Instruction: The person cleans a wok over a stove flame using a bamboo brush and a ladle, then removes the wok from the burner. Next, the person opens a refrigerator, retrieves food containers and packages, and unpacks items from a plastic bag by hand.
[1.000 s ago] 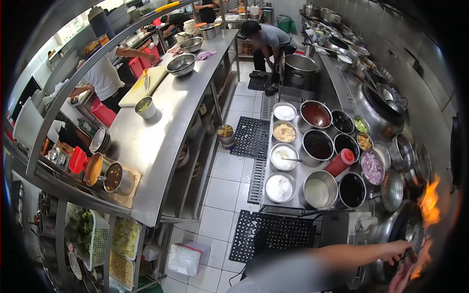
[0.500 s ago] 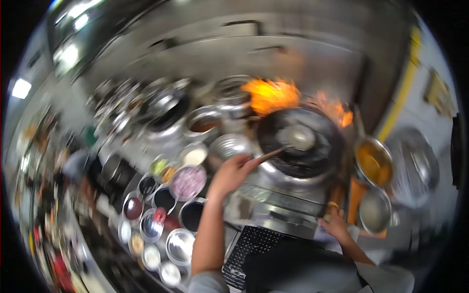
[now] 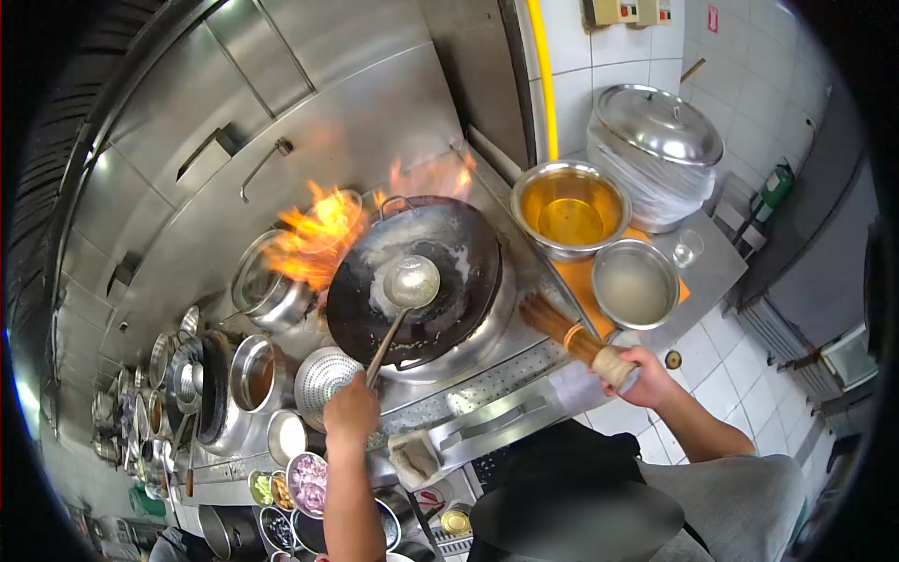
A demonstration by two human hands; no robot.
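Observation:
My left hand is closed round the wooden handle of a ladle. The ladle's metal bowl rests in a dark wok and appears to hold some liquid. A pale wet patch shows on the wok's inner wall round it. In my right hand is a bamboo wok brush, gripped at its wrapped end. Its bristles point left, over the stove's right side, apart from the wok. Flames rise behind and to the left of the wok.
Right of the stove stand a bowl of yellow oil, a bowl of cloudy liquid and a lidded pot. Left of the wok are a perforated strainer and a pot of brown liquid. A folded cloth lies at the front edge.
My view has swung right and steadied. The ladle stays in the wok in my left hand. The brush in my right hand now shows plainly, stretched toward the stove's right side.

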